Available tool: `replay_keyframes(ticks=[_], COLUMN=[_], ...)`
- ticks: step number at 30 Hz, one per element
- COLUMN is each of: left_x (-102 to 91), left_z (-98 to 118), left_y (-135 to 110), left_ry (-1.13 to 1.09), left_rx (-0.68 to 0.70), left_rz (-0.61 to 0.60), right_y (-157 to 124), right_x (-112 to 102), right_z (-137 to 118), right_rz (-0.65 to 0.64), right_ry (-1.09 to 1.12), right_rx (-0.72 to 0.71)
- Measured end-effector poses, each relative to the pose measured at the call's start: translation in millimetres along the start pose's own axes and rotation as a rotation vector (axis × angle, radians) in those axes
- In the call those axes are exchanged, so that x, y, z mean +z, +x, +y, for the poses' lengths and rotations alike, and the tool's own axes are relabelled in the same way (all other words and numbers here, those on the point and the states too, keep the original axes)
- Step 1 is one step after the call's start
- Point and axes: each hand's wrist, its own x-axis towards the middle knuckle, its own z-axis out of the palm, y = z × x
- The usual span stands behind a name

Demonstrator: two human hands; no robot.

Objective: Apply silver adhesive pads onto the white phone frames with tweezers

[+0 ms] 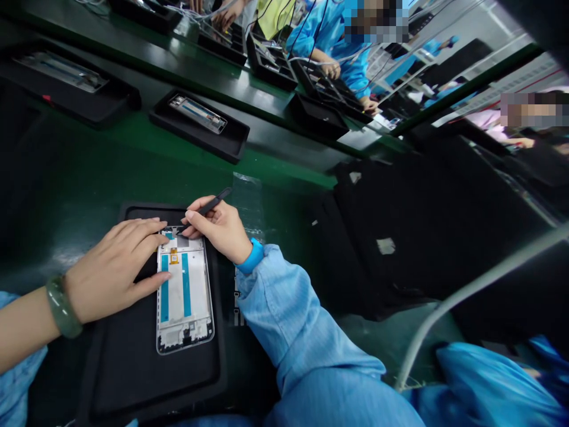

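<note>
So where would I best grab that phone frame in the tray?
Probably by its two long edges at the near end, coming from above. The frame lies flat in the tray, the left hand and the right hand with its tool crowd the top, and blue strips run down the middle.

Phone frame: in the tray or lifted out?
In: the phone frame lies flat inside the black tray, left hand resting on it.

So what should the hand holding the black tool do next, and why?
Probably ease the tip of the black tool down onto the top end of the phone frame. The right hand pinches it with the tip right there, and the left hand rests on the frame in the black tray, steadying it.
</note>
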Motion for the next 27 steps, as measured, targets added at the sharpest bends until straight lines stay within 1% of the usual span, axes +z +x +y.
replay_keyframes(ticks=[6,12,15,18,20,22,25,27], left_x=[-0.6,1.0,-0.1,-2.6,-3.5,-2.9,0.5,3.1], left_z=[-1.1,-3.0,-3.5,-2.8,-0.7,3.0,9.0,11.4], left_y=[0.3,-0.4,1.1,4.8,7.4,8.8,7.9,6.2], left_ry=[0.004,0.047,0.075,0.077,0.100,0.139,0.171,0.175], left_rx=[0.010,0.057,0.062,0.056,0.066,0.069,0.049,0.040], left_rz=[-0.008,-0.008,-0.023,-0.039,-0.035,-0.019,0.010,0.029], right_y=[-0.5,-0.3,-2.3,-5.2,-6.1,-5.7,-2.9,-0.4], right_x=[1.2,1.0,-0.8,-3.2,-4.4,-5.1,-5.1,-4.5], right_z=[-1.1,3.8,7.0,7.2,5.5,2.7,-1.8,-2.7], right_rz=[0.004,0.005,-0.022,-0.081,-0.080,-0.003,0.116,0.108], right_ry=[-0.023,-0.071,-0.162,-0.327,-0.400,-0.355,-0.150,-0.061], right_rx=[-0.002,-0.025,-0.091,-0.202,-0.258,-0.281,-0.263,-0.233])
